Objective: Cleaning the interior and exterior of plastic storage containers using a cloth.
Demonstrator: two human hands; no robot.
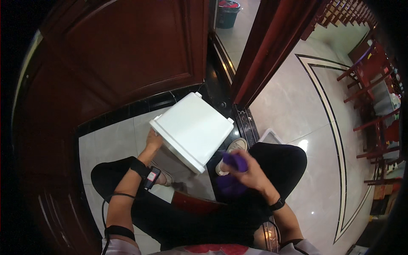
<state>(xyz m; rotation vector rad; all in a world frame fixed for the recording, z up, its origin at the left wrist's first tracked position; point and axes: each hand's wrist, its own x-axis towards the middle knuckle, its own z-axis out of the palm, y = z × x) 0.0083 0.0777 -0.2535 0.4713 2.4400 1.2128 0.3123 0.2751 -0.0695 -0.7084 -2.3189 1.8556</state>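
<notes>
A white plastic box [193,127] is tilted in front of me, a broad smooth face turned up and small tabs at its corners. My left hand [154,141] grips its left edge, with some fingers hidden behind the rim. To the right of the box, my right hand [250,172] is closed around a crumpled purple cloth [233,182]. This hand and the cloth are slightly blurred, apart from the box. Part of the cloth hangs down over my dark trousers.
Behind the box stands a dark red wooden panel [136,46] above black edging. A red door frame [272,51] rises at a doorway, with a dark bucket [228,15] beyond. A white-rimmed tray-like thing [270,137] lies near my right knee. Red chairs [369,76] line the right.
</notes>
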